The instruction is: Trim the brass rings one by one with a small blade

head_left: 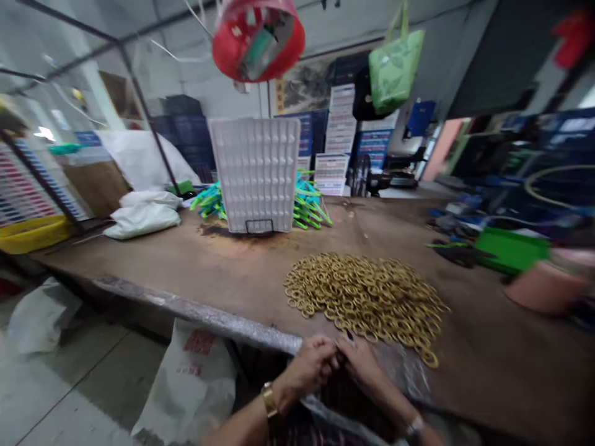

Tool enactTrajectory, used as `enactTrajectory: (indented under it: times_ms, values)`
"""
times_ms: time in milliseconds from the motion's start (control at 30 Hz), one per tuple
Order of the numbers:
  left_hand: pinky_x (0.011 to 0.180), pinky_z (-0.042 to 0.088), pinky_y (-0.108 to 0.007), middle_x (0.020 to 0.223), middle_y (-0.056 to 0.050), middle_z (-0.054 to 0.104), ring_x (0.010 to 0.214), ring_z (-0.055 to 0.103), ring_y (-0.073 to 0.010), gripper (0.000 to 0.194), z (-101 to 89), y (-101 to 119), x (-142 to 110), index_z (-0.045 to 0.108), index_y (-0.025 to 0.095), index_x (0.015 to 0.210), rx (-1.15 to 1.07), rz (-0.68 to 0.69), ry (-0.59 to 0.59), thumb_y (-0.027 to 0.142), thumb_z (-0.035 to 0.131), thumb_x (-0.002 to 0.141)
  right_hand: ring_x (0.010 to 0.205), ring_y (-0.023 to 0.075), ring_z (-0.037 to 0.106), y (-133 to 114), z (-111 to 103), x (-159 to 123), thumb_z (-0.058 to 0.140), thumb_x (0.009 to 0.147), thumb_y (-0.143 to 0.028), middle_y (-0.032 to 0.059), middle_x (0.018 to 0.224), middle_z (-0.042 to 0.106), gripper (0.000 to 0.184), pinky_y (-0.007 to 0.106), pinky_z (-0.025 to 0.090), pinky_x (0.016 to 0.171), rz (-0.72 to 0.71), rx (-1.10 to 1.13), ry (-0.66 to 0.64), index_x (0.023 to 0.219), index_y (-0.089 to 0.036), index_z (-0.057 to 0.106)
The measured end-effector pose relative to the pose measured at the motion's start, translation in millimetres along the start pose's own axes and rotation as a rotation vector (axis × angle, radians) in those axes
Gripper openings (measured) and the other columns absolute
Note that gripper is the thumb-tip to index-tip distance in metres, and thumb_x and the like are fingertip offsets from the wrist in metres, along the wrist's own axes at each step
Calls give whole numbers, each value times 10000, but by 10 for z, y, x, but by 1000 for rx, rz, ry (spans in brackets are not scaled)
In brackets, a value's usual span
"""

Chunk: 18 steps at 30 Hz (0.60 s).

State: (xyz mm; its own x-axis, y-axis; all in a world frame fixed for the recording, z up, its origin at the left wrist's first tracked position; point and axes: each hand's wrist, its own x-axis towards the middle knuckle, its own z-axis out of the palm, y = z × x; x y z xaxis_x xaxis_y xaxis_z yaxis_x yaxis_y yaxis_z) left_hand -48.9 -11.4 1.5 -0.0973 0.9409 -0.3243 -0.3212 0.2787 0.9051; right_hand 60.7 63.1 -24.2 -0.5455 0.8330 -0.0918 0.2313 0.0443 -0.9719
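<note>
My L grip (312, 364) and R grip (357, 359) are tog. at bottom ctr of the frame, by the near edge of the desk (195, 263). Fingers on both are curled in, spacing narrow, tips meeting or nearly so; can't tell if anything's pinched btwn them, too small & blurred. A small dark bit (349, 335) shows at the top of my R grip; can't make out what it is. Gold-coloured band (269, 400) on L wrist, paler band (415, 426) on R wrist, lower edge of frame.

Pile of brass-coloured rings (365, 297) lies loose on the desk, right of ctr, just beyond my R grip; a few sit apart from the heap at its near right end.

Upper ctr: white ribbed panel (255, 173) stands upright at back of desk, w/ a black wire piece (259, 226) at its foot & green/blue plastic pcs (310, 201) showing both sides. Above it, a red shade (260, 40); upper right, a hanging green bag (396, 68). Right side: green tray (510, 251) near a pinkish tub (548, 284). Left: white sack (144, 214) on desk, yellow basin (32, 234) at far left edge. Lower left, under desk edge: pale bag w/ red print (188, 381).
</note>
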Motion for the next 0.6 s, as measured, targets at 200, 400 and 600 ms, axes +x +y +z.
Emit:
enactTrajectory:
  times_ms: [200, 400, 600]
  values:
    - [366, 139, -179, 546, 58, 475, 366, 251, -19, 281, -274, 60, -409, 491, 152, 723, -130, 114, -87, 422, 567, 732, 468, 70, 300, -501, 303, -270, 438, 733, -373, -63, 491, 365, 259, 199, 250, 451, 41, 83, -54, 559, -190, 378]
    - [360, 143, -157, 565, 56, 476, 367, 253, -13, 273, -449, 12, -637, 471, 155, 716, -237, 125, -91, 408, 566, 756, 509, 73, 363, -667, 488, -376, 415, 783, -333, -48, 517, 424, 272, 195, 284, 499, -53, -22, -127, 564, -172, 432]
    - [357, 154, -152, 581, 47, 471, 374, 256, -12, 254, -442, 12, -614, 499, 145, 744, -275, 102, -124, 389, 566, 763, 516, 73, 384, -648, 471, -369, 404, 808, -321, -44, 533, 446, 274, 191, 307, 508, -63, -22, -123, 586, -169, 459]
